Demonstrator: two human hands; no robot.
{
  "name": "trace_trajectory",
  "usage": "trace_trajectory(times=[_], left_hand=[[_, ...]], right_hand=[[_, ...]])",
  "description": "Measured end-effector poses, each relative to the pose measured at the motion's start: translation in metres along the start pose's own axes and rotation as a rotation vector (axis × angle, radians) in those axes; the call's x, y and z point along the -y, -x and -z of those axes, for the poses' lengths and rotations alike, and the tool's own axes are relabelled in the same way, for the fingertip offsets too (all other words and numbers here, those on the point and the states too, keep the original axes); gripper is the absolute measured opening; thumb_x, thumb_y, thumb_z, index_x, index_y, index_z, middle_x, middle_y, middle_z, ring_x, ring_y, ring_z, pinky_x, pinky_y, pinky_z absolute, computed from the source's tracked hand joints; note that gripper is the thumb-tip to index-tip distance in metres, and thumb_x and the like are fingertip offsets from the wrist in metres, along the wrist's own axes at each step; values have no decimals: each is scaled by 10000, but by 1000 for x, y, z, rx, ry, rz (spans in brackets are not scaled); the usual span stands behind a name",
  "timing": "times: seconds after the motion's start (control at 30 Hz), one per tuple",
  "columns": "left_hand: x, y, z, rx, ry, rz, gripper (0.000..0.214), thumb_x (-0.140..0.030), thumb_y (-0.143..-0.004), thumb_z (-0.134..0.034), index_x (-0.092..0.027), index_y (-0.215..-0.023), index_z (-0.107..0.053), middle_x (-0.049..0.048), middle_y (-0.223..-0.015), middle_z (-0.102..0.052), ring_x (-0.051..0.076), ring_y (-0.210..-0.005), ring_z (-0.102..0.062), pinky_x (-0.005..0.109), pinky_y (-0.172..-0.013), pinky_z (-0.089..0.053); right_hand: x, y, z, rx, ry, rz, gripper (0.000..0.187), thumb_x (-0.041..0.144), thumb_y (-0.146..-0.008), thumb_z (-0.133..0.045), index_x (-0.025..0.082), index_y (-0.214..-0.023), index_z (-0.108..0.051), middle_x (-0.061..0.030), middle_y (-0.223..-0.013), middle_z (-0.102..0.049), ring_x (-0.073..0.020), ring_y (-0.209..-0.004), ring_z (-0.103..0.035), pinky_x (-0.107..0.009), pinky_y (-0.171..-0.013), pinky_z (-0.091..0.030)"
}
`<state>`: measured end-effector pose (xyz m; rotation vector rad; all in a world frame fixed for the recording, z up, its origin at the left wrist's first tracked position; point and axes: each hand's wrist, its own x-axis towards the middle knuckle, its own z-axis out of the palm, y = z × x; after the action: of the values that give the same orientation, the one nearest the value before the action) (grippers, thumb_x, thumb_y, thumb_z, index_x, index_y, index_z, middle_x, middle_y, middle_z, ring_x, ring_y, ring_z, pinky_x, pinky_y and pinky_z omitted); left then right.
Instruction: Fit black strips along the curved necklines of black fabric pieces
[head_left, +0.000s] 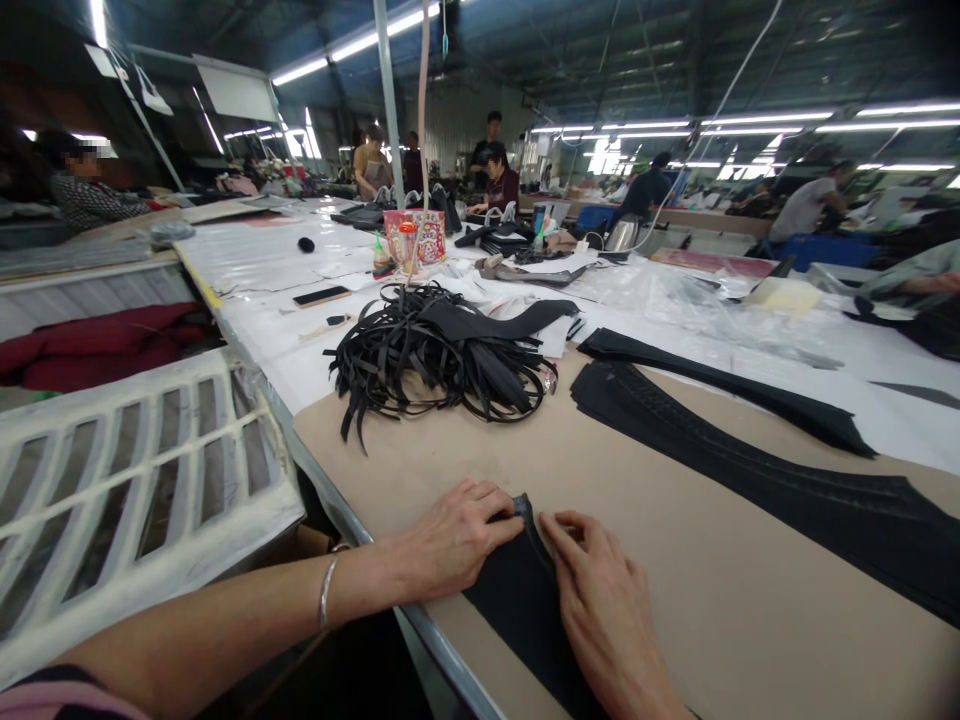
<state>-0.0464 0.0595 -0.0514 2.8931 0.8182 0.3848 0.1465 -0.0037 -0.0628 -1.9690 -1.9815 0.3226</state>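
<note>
I am viewing a long white surface [277,335] running away into the workroom, with a tan sheet [750,600] covering its near part. Beside its left edge, a pale slatted frame [202,555] is occupying the lower left. On the right of the sheet, a broad stack of black panels [757,480] is lying flat, a narrower black stack [720,390] resting just behind it. Farther left, a tangled heap of black strips [442,365] is lying at the sheet's back edge.

The black piece [517,600] I am inspecting is lying on the tan sheet at the near edge, its far end rising slightly and showing a greyish border. The right hand [604,590] is resting along its right side, fingertips touching the border — I am unable to tell whether they are gripping it. The left hand [457,535] is working opposite, its fingers pinching the raised end.

Behind the heap, towards the left, a dark flat rectangular object [322,296] is lying on the white part. Smallest of all, a silver bangle [327,590] is circling the left wrist.
</note>
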Motion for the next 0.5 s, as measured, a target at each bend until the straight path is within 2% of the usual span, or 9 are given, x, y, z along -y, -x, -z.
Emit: trace_trajectory(times=[0.07, 0.23, 0.37, 0.5], left_hand=[[-1, 1, 0, -7, -14, 11, 355, -104, -870, -467, -192, -1204, -548, 70, -1131, -573, 216, -1053, -496, 361, -928, -404], [-2, 3, 0, -17, -34, 3, 344, -120, -879, -463, -194, -1204, -544, 71, -1119, -579, 219, -1052, -492, 369, -908, -402], [-1, 3, 0, -18, -30, 7, 366, -103, -864, -474, -192, -1213, -536, 75, -1102, -582, 215, -1050, -492, 363, -917, -392], [-2, 3, 0, -6, -25, 11, 360, -108, -869, -478, -190, -1215, -528, 70, -1124, -575, 216, -1078, -478, 362, -952, -370]], right_hand=[[2, 0, 1, 5, 24, 25, 429, 234, -919, -294, 317, -1212, -596, -62, -1252, -557, -238, -1150, -496, -454, -924, -379], [2, -1, 0, 45, -2, 85, 450, 236, -927, -271, 261, -1269, -563, -82, -1354, -498, -228, -1239, -449, -528, -1061, -270], [-2, -2, -3, 99, -37, 99, 452, 242, -936, -264, 275, -1294, -537, -71, -1410, -451, -230, -1302, -400, -598, -1090, -189], [-5, -1, -5, 132, -34, 107, 464, 245, -941, -258, 291, -1339, -492, -55, -1441, -424, -229, -1352, -336, -616, -1097, -162]])
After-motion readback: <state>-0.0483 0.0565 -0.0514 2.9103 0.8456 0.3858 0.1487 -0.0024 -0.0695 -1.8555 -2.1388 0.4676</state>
